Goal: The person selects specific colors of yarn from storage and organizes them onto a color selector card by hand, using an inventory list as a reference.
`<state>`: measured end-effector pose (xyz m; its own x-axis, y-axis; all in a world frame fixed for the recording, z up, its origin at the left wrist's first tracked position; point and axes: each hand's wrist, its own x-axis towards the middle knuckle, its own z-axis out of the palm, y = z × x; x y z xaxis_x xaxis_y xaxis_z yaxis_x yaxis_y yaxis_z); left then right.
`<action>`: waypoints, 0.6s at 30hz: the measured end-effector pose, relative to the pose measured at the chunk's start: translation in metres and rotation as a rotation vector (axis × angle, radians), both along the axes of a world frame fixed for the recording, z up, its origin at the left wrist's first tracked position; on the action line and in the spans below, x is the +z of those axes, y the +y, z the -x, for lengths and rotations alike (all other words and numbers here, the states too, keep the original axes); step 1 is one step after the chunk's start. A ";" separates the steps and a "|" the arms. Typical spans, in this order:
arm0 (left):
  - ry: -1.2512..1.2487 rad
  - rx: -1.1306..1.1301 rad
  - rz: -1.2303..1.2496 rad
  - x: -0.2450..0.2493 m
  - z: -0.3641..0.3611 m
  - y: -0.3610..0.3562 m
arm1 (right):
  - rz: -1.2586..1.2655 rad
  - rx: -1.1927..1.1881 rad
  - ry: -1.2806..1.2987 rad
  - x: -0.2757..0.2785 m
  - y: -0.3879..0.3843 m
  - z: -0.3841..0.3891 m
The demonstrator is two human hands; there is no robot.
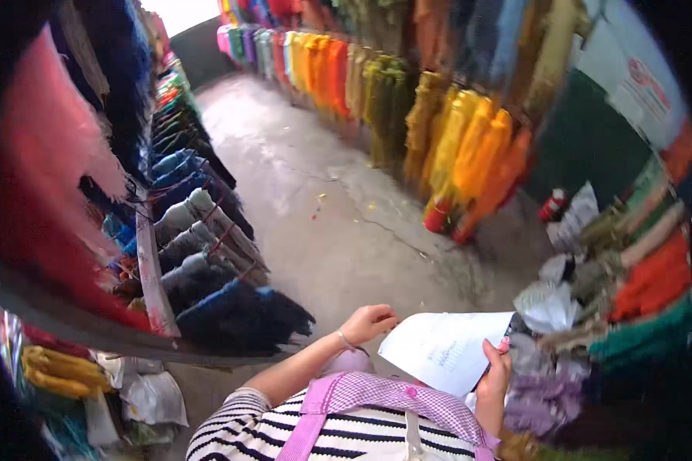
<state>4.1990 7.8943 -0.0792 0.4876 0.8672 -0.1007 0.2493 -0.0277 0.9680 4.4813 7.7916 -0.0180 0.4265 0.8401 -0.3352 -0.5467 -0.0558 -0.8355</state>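
My right hand [497,370] grips a white sheet of paper [444,349] by its right edge, thumb on top. Faint print and a table-like block show on the sheet. A small pink thing [504,344] shows by the right thumb; I cannot make out what it is. My left hand [367,323], with a bracelet at the wrist, is closed with fingers curled beside the sheet's left corner. Whether those fingers touch the paper or hold anything cannot be made out. Below the hands is a pink checked apron [361,392] over a striped top.
Dark and blue yarn hanks [242,315] hang on a rack at left, behind blurred pink-red yarn [50,169]. Yellow and orange hanks [477,146] line the far side. More hanks [653,276] and plastic bags [547,304] lie at right. Concrete floor [307,192] runs between.
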 end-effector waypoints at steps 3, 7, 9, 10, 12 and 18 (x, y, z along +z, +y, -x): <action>-0.132 0.244 0.168 -0.033 0.027 0.053 | -0.031 0.188 0.006 -0.016 0.116 -0.002; -0.099 0.607 0.322 -0.086 0.061 0.120 | -0.017 0.351 0.041 -0.026 0.264 0.021; -0.126 0.703 0.332 -0.104 0.079 0.165 | -0.042 0.387 0.042 -0.012 0.329 0.044; -0.134 0.707 0.312 -0.101 0.087 0.189 | -0.063 0.393 0.038 -0.004 0.358 0.056; -0.155 0.887 0.307 -0.090 0.097 0.238 | -0.069 0.466 0.022 0.010 0.419 0.074; -0.185 0.679 0.287 -0.062 0.167 0.398 | -0.041 0.571 0.071 0.015 0.587 0.121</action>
